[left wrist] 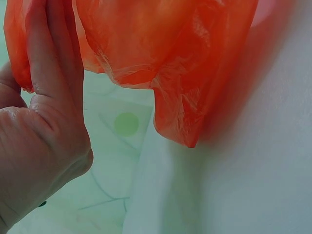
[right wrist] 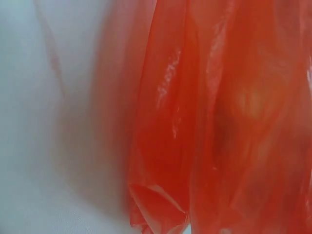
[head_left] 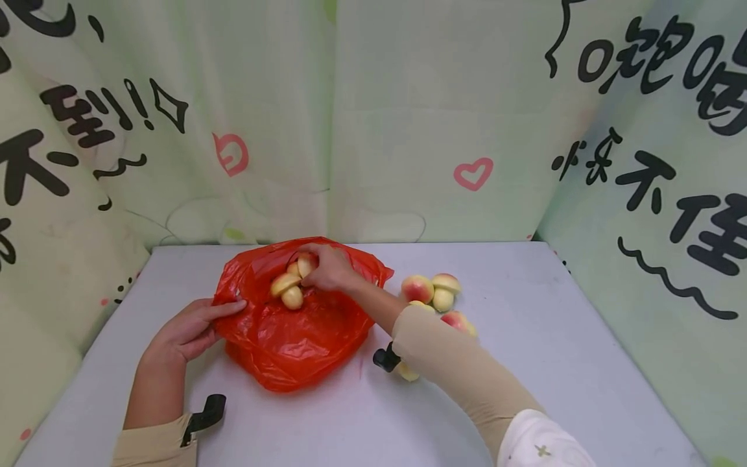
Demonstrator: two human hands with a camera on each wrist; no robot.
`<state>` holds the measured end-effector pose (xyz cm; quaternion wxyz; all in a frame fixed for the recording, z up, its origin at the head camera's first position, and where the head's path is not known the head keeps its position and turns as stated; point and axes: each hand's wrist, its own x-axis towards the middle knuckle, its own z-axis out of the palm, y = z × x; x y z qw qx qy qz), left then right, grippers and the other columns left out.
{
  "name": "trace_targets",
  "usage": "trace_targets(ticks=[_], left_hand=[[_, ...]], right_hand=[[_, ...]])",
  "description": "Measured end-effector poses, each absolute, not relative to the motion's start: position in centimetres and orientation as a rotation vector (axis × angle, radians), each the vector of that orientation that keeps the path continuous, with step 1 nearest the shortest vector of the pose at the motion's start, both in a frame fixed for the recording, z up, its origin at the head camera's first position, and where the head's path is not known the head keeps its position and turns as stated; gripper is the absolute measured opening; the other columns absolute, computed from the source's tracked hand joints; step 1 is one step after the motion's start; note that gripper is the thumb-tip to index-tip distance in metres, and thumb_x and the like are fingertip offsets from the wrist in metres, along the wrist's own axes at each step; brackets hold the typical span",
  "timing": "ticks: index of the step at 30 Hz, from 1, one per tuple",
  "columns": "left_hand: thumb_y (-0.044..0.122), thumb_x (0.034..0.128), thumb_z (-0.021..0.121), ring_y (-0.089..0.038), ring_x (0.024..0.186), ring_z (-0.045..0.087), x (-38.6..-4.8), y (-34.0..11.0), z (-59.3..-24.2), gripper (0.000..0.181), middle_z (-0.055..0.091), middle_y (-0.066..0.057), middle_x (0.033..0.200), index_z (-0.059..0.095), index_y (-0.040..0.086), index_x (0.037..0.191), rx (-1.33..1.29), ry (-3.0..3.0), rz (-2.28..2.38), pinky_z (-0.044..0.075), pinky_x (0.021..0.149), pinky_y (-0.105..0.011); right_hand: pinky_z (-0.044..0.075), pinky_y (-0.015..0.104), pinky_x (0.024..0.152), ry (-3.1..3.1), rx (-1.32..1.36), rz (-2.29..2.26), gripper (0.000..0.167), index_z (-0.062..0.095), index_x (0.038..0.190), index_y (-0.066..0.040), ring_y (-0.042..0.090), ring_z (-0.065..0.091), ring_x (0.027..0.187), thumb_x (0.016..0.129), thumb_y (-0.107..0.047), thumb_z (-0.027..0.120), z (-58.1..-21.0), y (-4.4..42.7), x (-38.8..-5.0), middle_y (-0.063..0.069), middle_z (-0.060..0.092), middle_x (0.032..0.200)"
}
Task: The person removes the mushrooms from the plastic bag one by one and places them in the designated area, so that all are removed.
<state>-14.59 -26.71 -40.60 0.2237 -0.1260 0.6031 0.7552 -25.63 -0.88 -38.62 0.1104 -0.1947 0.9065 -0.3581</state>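
A red plastic bag (head_left: 303,344) lies spread with its mouth up in the head view. My left hand (head_left: 189,327) pinches the bag's left rim, thumb over the edge; the left wrist view shows its fingers (left wrist: 51,58) against the red film. Reaching over the bag's mouth, my right hand (head_left: 329,267) grips a pale mushroom (head_left: 306,264). Beside it in the bag sits another mushroom (head_left: 286,288) with a tan cap and pale stem. In the right wrist view the bag's wall (right wrist: 165,126) covers the right hand.
On the white table (head_left: 280,434), right of the bag, are a red-and-yellow peach (head_left: 417,289), a mushroom (head_left: 445,292) and another reddish fruit (head_left: 458,322) partly behind the right sleeve. A pale yellow piece (head_left: 407,371) shows below the forearm. Printed curtains (head_left: 408,130) stand behind and at both sides.
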Motion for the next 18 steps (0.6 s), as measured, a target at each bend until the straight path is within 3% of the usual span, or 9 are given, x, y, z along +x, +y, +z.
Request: trace_targets(ticks=[8, 18], left_hand=[[0.026, 0.1004, 0.071, -0.011, 0.103, 0.071, -14.6, -26.8, -40.8, 0.057, 0.073, 0.007, 0.111, 0.042, 0.005, 0.145, -0.346, 1.683, 2.073, 0.061, 0.094, -0.028], [0.025, 0.1012, 0.07, -0.011, 0.102, 0.072, -14.7, -26.8, -40.9, 0.06, 0.073, 0.007, 0.11, 0.04, 0.003, 0.148, -0.331, 1.674, 2.085, 0.062, 0.092, -0.028]], right_hand=[[0.056, 0.038, 0.103, 2.685, -0.651, -0.952, 0.069, 0.056, 0.149, -0.014, 0.027, 0.058, 0.125, 0.085, -0.009, 0.08, -39.2, -1.4, -26.3, 0.009, 0.061, 0.145], [0.055, 0.035, 0.096, 2.724, -0.751, -0.93, 0.051, 0.068, 0.133, -0.008, 0.028, 0.06, 0.115, 0.084, -0.006, 0.08, -39.5, -1.1, -26.9, 0.013, 0.067, 0.129]])
